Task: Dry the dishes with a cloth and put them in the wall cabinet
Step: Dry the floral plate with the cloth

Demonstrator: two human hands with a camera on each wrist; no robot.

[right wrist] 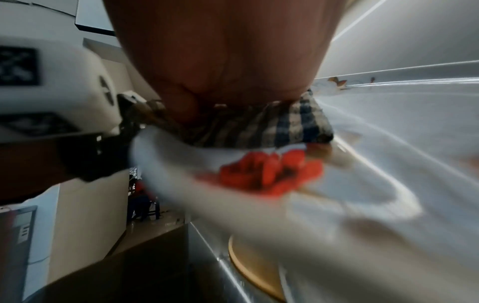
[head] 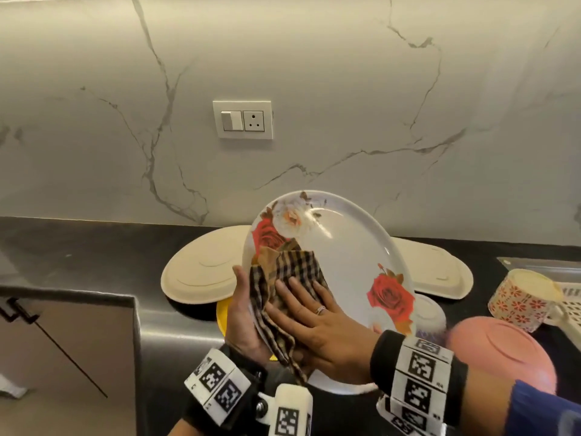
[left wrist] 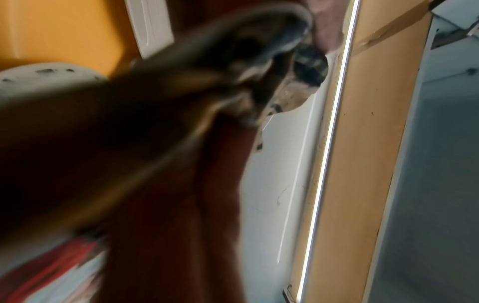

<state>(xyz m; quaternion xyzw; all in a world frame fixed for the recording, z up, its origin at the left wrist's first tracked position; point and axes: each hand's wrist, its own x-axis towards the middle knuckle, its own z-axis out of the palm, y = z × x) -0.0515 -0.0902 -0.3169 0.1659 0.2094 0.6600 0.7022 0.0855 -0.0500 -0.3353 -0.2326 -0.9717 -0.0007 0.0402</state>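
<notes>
Both wrists, banded with marker cuffs, fill the bottom of the head view. Just above them the right hand (head: 314, 319) lies flat, fingers straight, pressing a checked cloth (head: 289, 278) onto the face of a white plate (head: 345, 247) printed with red roses. The left hand (head: 243, 316) cups the plate's left edge from behind, thumb up along the rim, holding it tilted above the dark counter (head: 94, 247). So the drying step is in hand, on the plate's front. Waiting on the counter are two cream plates (head: 195, 278), a pink bowl (head: 503, 350) turned upside down and a patterned cup (head: 522, 297) lying on its side. Next, I judge, the cloth should sweep the rest of the face, then the back, before the plate is lifted to the cabinet, which no view shows plainly.
</notes>
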